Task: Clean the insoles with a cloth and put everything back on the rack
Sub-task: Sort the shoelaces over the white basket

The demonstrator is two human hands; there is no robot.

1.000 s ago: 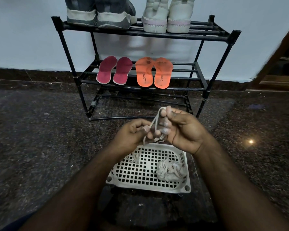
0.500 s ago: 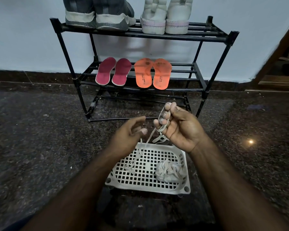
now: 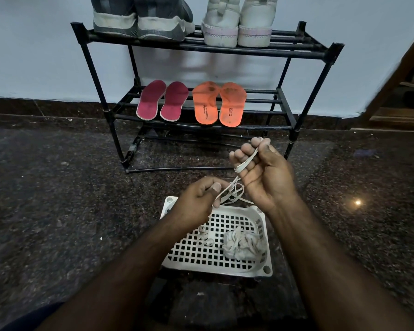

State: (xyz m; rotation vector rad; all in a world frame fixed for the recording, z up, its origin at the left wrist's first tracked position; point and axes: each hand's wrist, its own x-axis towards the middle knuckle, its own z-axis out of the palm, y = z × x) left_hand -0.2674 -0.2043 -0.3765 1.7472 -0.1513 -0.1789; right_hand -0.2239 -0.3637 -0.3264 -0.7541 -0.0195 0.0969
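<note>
A white shoelace [image 3: 246, 160] is looped round the fingers of my right hand [image 3: 261, 173], which is raised above the far end of a white perforated tray [image 3: 261, 271]. My left hand [image 3: 201, 199] pinches the same lace lower down, and its loose end trails into the tray. A crumpled grey-white cloth [image 3: 244, 244] lies in the tray's right half. On the black rack [image 3: 308, 53], two pink insoles [image 3: 163, 101] and two orange insoles [image 3: 219, 105] rest on the middle shelf.
Grey shoes [image 3: 141, 17] and white shoes [image 3: 237, 22] stand on the rack's top shelf. The rack stands against a pale wall on a dark speckled stone floor [image 3: 58, 199]. A wooden doorway [image 3: 402, 101] opens at the right.
My right hand has lifted and moved right with more lace wound on its fingers. My left hand has dropped lower and now pinches the lace near the tray's rim.
</note>
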